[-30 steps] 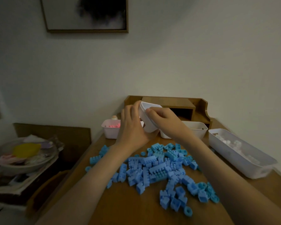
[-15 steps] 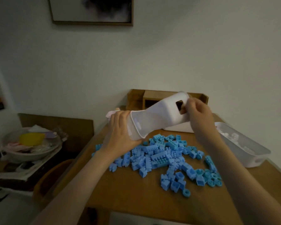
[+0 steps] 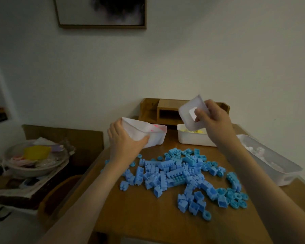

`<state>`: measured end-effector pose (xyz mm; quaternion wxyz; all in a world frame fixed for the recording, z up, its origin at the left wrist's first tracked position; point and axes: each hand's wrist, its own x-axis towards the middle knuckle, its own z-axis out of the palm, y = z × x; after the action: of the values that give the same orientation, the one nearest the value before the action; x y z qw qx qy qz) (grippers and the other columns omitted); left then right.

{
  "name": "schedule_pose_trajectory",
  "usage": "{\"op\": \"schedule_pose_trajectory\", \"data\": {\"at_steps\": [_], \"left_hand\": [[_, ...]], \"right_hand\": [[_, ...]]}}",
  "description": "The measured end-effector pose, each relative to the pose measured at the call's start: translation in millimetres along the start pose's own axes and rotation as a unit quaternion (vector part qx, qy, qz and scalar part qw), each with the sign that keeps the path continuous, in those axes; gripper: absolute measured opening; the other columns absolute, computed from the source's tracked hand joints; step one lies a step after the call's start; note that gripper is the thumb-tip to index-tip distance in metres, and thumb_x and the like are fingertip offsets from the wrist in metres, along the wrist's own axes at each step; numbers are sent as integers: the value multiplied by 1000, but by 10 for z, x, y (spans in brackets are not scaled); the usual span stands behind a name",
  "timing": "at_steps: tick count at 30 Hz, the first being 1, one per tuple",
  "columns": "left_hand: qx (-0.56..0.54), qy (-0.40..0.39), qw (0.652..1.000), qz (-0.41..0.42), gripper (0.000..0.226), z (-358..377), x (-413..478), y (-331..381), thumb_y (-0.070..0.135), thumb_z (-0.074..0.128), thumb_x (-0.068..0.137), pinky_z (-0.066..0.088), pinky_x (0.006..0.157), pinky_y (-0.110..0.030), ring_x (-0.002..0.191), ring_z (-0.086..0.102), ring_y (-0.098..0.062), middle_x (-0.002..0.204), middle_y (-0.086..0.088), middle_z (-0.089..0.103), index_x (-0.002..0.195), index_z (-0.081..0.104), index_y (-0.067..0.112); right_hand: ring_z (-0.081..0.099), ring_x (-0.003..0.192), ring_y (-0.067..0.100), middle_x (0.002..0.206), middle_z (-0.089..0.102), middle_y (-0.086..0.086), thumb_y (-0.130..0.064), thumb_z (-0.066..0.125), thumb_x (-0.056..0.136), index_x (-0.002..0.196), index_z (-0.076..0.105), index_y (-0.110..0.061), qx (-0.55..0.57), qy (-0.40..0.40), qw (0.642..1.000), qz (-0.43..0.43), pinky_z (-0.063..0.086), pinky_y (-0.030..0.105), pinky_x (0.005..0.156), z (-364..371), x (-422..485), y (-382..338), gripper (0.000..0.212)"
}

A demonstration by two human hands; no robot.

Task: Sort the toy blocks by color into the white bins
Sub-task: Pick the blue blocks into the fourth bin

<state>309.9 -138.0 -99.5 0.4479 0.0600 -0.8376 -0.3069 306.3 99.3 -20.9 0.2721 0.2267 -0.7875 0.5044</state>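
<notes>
Blue blocks [image 3: 180,173] are lying in one loose heap mid-table [image 3: 148,217], none in a bin. A few round pieces are sitting at the heap's near right edge.

Left hand [image 3: 123,141] is gripping the near corner of a white bin [image 3: 141,131] just beyond the heap, fingers curled under its wall. Pink is showing at that bin's far end. Cannot tell whether the pink is lying inside it or in another bin behind.

Right hand [image 3: 213,120] is holding a raised bin [image 3: 187,120] by its end wall, thumb at the handle cutout. This bin is hanging above the yellow bin [image 3: 194,140], apart from it, and is blocking part of the yellow bin's contents and of the wooden organizer [image 3: 165,108] at the table's back.

Long bin [image 3: 278,175] of white blocks [image 3: 259,152] is sitting along the right edge, with the right forearm crossing in front of its far end.

Off the table to the left, a bowl [image 3: 33,168] of mixed items is resting on a low stand. A framed picture [image 3: 100,13] is hanging on the wall.
</notes>
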Motion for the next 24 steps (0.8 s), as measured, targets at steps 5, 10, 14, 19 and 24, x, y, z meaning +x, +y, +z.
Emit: {"op": "schedule_pose_trajectory", "data": {"at_steps": [5, 10, 14, 19, 24], "left_hand": [[-157, -72, 973, -154, 85, 176, 176, -24, 43, 79, 68, 43, 95, -34, 119, 44, -21, 128, -7, 43, 133, 35, 9], [-243, -121, 940, -208, 91, 418, 278, -92, 51, 78, 64, 53, 85, -37, 105, 57, -19, 122, -6, 53, 135, 37, 12], [-214, -137, 954, -158, 105, 581, 267, -81, 65, 70, 56, 47, 97, -42, 118, 49, -20, 132, -3, 47, 139, 32, 15], [-188, -137, 965, -118, 97, 730, 268, -175, 59, 71, 59, 43, 97, -38, 120, 45, -20, 130, -2, 45, 136, 34, 15], [-162, -117, 975, -101, 86, 792, 237, -259, 47, 78, 67, 43, 95, -36, 118, 44, -19, 128, -4, 45, 133, 36, 13]], "right_hand": [[50, 66, 5, 72, 59, -3, -22, 50, 95, 83, 50, -18, -127, -24, 992, 4, 33, 15, 53, 61, 41, 213, 12], [52, 89, 22, 92, 60, 4, -19, 48, 95, 106, 60, -15, -219, 2, 976, 13, 35, 34, 79, 47, 192, 506, 17], [36, 113, 28, 113, 53, 4, -23, 50, 94, 113, 61, -20, -349, 15, 937, 23, 17, 34, 86, -21, 384, 878, 22], [32, 111, 26, 114, 50, 1, -24, 47, 96, 111, 61, -23, -380, -47, 923, 21, 17, 34, 84, -70, 520, 1201, 21], [43, 109, 26, 114, 61, 3, -25, 44, 97, 119, 58, -20, -401, -53, 914, -25, 17, 35, 80, 86, 565, 1234, 26]]}}
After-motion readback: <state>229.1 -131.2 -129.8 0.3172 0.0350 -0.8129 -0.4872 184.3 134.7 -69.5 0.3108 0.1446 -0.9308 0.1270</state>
